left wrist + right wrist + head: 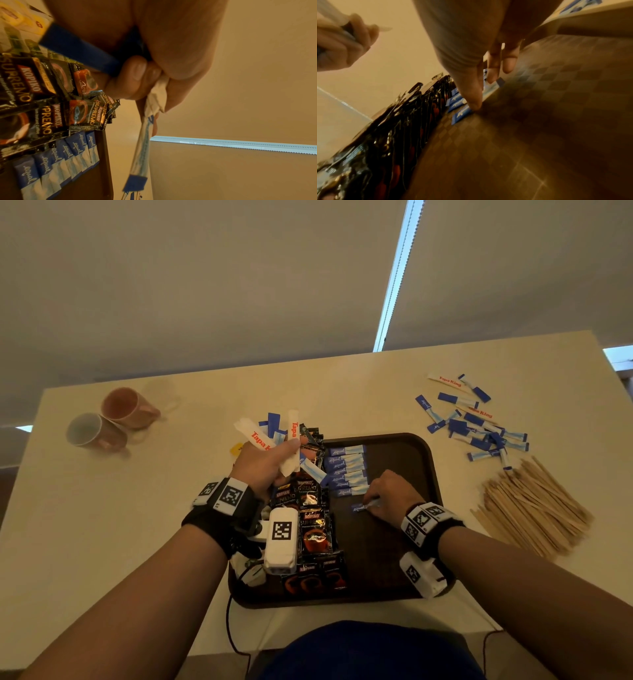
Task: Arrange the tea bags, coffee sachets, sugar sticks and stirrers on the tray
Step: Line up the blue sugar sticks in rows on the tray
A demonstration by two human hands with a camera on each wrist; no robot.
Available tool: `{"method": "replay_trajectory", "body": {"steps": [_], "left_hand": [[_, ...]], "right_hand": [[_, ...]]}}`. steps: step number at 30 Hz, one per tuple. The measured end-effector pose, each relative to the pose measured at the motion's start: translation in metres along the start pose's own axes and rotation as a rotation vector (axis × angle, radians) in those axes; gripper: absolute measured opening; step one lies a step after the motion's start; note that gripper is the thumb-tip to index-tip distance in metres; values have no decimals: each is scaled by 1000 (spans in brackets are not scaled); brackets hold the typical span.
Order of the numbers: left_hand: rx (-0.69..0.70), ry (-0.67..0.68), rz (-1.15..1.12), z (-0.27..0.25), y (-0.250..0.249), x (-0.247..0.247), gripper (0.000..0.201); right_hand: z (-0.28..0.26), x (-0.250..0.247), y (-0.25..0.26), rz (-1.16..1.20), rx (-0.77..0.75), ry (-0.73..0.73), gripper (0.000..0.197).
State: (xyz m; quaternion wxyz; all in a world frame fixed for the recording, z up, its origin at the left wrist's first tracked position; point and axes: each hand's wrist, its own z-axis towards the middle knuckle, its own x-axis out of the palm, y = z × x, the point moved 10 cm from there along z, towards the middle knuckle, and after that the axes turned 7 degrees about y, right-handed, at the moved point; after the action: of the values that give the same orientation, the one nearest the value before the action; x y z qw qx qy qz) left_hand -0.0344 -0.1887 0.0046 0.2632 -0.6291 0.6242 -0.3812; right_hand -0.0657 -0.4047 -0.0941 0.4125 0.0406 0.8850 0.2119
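A brown tray (411, 460) holds a column of black coffee sachets (315, 530) on its left side. Beside them lies a row of blue sugar sticks (346, 470). My left hand (270, 463) hovers over the tray's far left corner, gripping a bunch of white and blue sugar sticks (274, 429) that fan upward. In the left wrist view the curled fingers (133, 75) clamp that bunch (77, 51). My right hand (387, 491) is down on the tray with straight fingers. Thumb and fingertips (476, 105) touch one blue stick (460, 115) lying just below the row.
More loose sugar sticks (479, 422) and a heap of wooden stirrers (531, 508) lie on the table right of the tray. Two mugs (126, 407) lie on their sides at the far left. A yellow tea bag (237, 448) shows behind my left hand.
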Motion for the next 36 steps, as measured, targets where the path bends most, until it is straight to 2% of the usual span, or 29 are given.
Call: {"method": "replay_trajectory", "body": {"steps": [7,10,19,21,23,25,27,29,31,36], "left_hand": [[1,14,4,2,1,0,16],[5,8,17,2,2,-1,15],[-11,12,-1,3,4,-1,17],[-14,19,-11,3,5,-1,18],[-6,32,-15,3,4,1,19],[12,43,-25,3,1,5,20],[41,27,-37,3,-2,6,18],[59,-12,-7,4,-4,4,16],[69,-20,-2,5,-7,5,18],[52,-41,-78,6,-8,-1,17]], "right_hand": [[13,7,26,-90,-94,68,20],[19,4,33,-117,-121,53,17],[26,-8,40,-80,-100,32,17],[20,-23,43,1,-105,-21,16],[11,-54,47,167,-92,-147,20],[2,-83,55,436,-69,-215,37],[-3,-94,72,806,-89,-132,46],[-9,-96,95,1013,-133,-2,39],[-14,-94,110,1039,-184,69,25],[-13,-86,89,962,-166,31,16]]}}
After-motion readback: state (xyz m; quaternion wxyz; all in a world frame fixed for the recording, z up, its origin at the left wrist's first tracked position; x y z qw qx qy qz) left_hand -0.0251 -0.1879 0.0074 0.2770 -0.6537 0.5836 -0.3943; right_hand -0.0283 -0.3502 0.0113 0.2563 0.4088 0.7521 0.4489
